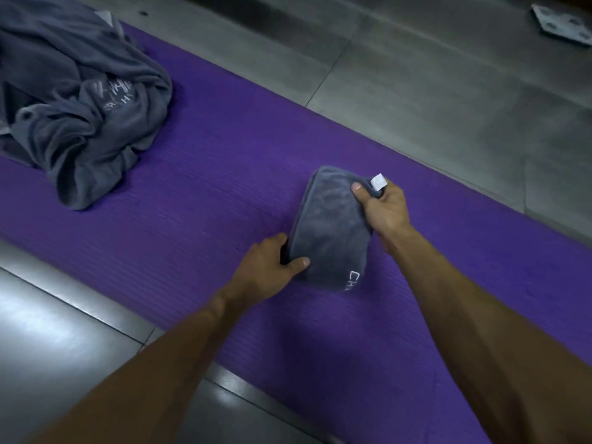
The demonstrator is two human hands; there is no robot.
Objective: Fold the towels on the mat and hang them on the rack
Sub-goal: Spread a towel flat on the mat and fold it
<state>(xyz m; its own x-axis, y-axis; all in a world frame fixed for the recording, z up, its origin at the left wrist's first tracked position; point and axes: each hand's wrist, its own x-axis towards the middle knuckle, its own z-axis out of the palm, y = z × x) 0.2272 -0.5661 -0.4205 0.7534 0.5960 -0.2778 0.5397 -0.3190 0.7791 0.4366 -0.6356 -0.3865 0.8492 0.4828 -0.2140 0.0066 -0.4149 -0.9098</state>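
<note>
Both hands held the small folded towel (330, 225) on the purple mat (198, 200), the left hand (272, 261) pinching its near end and the right hand (382, 206) its far corner.

One purple mat (208, 174) lies across the grey tiled floor (448, 91). One folded grey towel (330, 232) is on it, bearing one white tag (378, 181). One heap of crumpled grey towels (73, 100) sits at the far left; the number in it cannot be told. Two bare hands show: one left hand (269, 261), one right hand (381, 206). One pale metal plate (562, 25) lies at the top right corner.
</note>
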